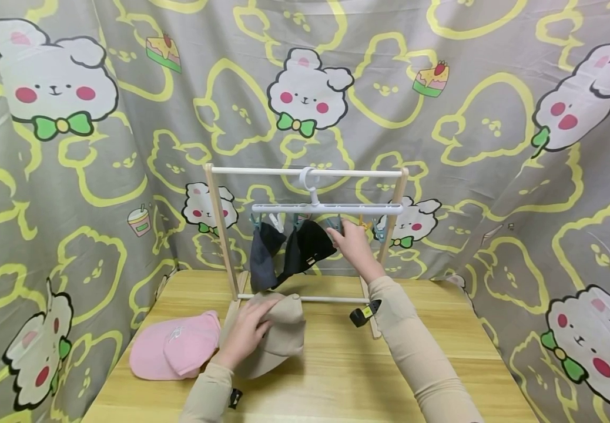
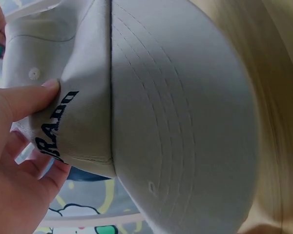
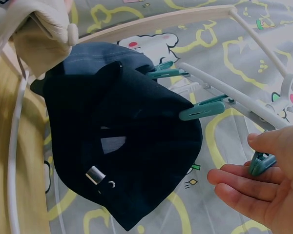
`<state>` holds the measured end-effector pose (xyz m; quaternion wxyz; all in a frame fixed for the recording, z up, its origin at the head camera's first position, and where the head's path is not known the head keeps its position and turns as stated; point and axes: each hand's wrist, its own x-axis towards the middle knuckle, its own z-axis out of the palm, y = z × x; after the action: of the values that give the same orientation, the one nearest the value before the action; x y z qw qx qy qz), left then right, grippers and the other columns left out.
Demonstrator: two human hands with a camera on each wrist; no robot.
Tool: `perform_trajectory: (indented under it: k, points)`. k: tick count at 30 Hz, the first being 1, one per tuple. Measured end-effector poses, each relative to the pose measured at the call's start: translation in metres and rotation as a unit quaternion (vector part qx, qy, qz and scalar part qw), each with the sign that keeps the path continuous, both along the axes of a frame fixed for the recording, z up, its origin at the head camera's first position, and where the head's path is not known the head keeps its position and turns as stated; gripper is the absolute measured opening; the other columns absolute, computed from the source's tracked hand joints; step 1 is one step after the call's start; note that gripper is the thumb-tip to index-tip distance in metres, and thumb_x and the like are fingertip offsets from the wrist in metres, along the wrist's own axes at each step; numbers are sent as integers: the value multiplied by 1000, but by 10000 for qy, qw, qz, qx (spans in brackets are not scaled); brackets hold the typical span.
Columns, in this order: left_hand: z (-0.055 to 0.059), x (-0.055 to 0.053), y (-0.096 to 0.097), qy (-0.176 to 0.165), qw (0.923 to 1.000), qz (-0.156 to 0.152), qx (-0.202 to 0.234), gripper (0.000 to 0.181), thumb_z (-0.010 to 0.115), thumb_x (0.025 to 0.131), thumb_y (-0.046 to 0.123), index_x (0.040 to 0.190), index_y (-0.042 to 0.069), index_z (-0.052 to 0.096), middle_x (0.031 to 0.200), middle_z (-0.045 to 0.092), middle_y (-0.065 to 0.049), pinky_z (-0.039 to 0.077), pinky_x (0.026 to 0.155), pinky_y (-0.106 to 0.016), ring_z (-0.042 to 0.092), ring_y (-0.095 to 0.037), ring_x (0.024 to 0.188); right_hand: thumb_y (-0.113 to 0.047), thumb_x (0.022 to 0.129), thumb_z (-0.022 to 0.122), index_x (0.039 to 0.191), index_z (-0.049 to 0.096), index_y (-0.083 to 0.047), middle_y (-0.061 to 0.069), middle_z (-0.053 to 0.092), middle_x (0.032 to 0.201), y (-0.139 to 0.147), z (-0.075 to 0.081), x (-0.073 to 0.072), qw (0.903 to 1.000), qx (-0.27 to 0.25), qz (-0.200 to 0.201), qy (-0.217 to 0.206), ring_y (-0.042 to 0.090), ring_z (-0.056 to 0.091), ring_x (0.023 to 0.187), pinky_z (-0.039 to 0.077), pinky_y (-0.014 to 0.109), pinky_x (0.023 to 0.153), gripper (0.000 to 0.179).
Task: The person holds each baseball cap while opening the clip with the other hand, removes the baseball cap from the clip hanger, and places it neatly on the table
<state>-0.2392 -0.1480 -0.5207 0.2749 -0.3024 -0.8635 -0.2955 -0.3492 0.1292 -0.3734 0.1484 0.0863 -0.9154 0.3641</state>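
Note:
A beige baseball cap with dark lettering is held by my left hand, thumb on its crown and fingers beneath, as the left wrist view shows. My right hand is raised at a teal clothespin below the white clip hanger. Its thumb and fairly straight fingers lie apart around that clothespin; firm contact is unclear. Left of it hangs a black cap, caught by another teal clothespin. Behind the black cap hangs a dark grey-blue cap.
The hanger hooks over the top bar of a wooden rack on the wooden table. A pink cap lies at the left. An orange clothespin and a blue one hang at the hanger's right end. Patterned curtains surround the table.

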Motion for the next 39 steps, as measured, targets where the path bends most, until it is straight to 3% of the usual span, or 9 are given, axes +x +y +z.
perform_trajectory:
  k: [10,20,26,33,39]
  points:
    - [4,-1,-7,359,9992,-64,-166,55,79,72,-5,123,6,66,115,71,-8,49,92,-52,62,-37,105,-37,99,56,91,56,-6,13,68,83,1,-1,1,9998,-110,63,-157,27,73,77,49,27,55,32]
    - [6,1,-13,150,9980,282,-538,58,77,72,-7,125,12,66,114,72,-5,51,90,-48,62,-31,101,-38,98,56,90,56,-6,13,68,81,0,0,0,10000,-29,9,-41,22,73,71,47,27,55,33]
    - [3,1,-17,84,9964,463,-709,53,74,74,-6,122,14,67,108,73,-4,51,86,-44,62,-28,95,-38,98,56,90,56,-6,14,69,82,1,0,0,10000,-38,4,-67,23,73,73,47,27,55,33]
    - [0,3,-20,-273,9951,538,-778,47,70,77,-8,119,12,69,108,73,-7,50,88,-46,63,-29,94,-38,98,56,88,55,-7,13,68,80,0,0,0,10000,-18,10,-46,26,73,74,46,27,55,33]
    - [-6,4,-22,-279,9934,687,-878,51,66,71,-12,116,12,70,106,73,-7,50,86,-45,63,-28,93,-39,98,57,87,55,-7,14,70,80,-1,0,0,10000,64,-32,-17,24,73,72,45,28,55,34]
